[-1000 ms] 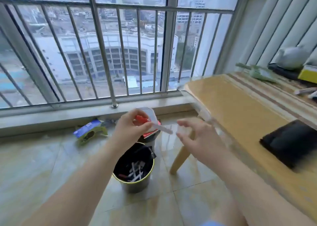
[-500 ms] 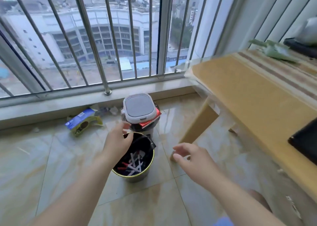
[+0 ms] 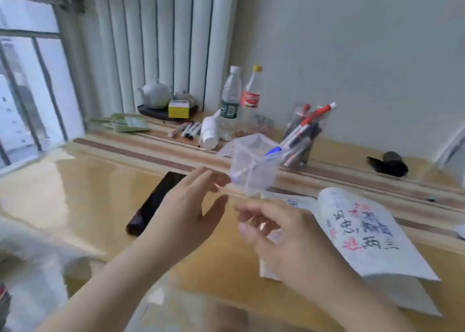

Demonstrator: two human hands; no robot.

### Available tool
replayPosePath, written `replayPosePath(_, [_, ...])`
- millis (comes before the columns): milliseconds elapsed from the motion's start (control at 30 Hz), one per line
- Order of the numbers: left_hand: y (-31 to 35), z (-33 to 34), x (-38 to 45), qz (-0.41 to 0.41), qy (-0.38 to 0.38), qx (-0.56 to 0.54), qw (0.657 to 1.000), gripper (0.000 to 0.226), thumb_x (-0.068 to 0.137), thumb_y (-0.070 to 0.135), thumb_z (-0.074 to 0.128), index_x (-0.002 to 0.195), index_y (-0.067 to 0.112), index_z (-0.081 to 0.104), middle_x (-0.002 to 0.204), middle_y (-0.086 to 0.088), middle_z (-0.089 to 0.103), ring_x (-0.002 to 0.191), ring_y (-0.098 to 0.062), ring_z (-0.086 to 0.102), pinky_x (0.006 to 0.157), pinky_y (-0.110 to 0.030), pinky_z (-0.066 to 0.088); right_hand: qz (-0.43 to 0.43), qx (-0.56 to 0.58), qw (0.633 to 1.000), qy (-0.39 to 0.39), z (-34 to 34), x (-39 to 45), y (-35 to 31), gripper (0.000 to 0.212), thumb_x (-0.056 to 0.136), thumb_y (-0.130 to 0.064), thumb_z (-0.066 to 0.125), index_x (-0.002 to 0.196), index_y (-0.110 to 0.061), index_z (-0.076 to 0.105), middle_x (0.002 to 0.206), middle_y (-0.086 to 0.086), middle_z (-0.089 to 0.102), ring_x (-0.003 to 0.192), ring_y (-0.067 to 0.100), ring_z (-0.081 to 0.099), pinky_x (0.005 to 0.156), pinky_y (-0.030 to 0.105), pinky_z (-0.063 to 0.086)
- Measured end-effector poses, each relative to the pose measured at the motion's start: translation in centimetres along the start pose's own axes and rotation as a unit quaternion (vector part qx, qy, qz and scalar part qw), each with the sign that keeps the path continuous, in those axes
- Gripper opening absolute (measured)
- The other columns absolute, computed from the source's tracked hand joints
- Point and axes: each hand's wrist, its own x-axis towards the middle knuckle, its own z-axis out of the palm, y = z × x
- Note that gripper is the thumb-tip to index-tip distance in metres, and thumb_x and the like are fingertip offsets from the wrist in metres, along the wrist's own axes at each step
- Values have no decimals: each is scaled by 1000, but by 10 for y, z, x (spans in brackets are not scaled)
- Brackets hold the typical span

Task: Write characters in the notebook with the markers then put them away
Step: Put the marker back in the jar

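On a glossy wooden desk (image 3: 100, 180) by pale curtains (image 3: 156, 42), open notebook (image 3: 364, 231), both hands' fingers (image 3: 214, 178) relaxed, grasping nothing.

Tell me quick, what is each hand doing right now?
Left hand: open, fingers straight, fingertips near the clear plastic box, contact unclear.
Right hand: open, fingers loosely curled, holding nothing.

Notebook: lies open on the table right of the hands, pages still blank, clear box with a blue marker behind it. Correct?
Not blank. In the head view the notebook pages carry red and dark characters. It lies open on the table, with the clear box and blue marker behind it.
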Motion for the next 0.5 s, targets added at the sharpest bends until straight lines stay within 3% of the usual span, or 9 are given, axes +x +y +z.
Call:
replayPosePath(67, [20, 35, 19, 43, -40, -13, 998, 21, 83, 31, 52, 103, 27, 54, 93, 23, 48, 86, 8, 50, 72, -10, 41, 51, -42, 997, 47, -36, -12, 26, 23, 85, -24, 67, 105, -34, 67, 88, -22, 65, 86, -8, 55, 75, 4, 39])
replayPosePath(167, [46, 82, 34, 84, -98, -47, 991, 21, 82, 29, 54, 103, 29, 52, 97, 20, 49, 77, 0, 53, 61, -7, 37, 131, -137, 976, 103, -79, -33, 64, 27, 86, -27, 64, 112, -33, 64, 100, -28, 58, 98, -16, 49, 80, -3, 29])
replayPosePath(233, [57, 106, 37, 93, -113, -56, 988, 22, 83, 27, 55, 104, 25, 55, 100, 16, 54, 80, 1, 54, 62, -6, 36, 203, -187, 949, 152, -102, -47, 87, 36, 88, -37, 59, 124, -31, 57, 118, -18, 55, 112, -2, 48, 85, 4, 29])
replayPosePath(300, [66, 122, 40, 90, -119, -65, 987, 23, 83, 25, 55, 105, 19, 59, 100, 12, 58, 76, 15, 47, 64, 0, 33, 319, -201, 914, 149, -118, -61, 110, 52, 90, -49, 48, 138, -30, 40, 137, -10, 42, 127, 11, 40, 96, 21, 32])
replayPosePath(367, [74, 132, 41, 96, -121, -67, 986, 23, 82, 23, 57, 104, 17, 60, 100, 11, 58, 73, 28, 39, 67, 5, 30, 389, -139, 904, 106, -125, -68, 128, 57, 88, -57, 41, 138, -31, 34, 143, -8, 39, 129, 13, 40, 104, 30, 33])
replayPosePath(433, [78, 138, 43, 102, -118, -60, 986, 22, 83, 24, 56, 103, 18, 60, 103, 11, 58, 75, 31, 36, 70, 6, 29, 387, -21, 918, 79, -121, -66, 135, 54, 80, -67, 42, 124, -36, 42, 135, -12, 51, 118, 7, 50, 102, 33, 40])
replayPosePath(500, [81, 140, 49, 106, -109, -57, 987, 21, 86, 29, 54, 104, 20, 59, 106, 12, 56, 81, 28, 40, 72, 5, 30, 332, 64, 939, 66, -109, -59, 132, 57, 72, -71, 43, 121, -43, 42, 129, -20, 54, 109, -7, 54, 98, 22, 42])
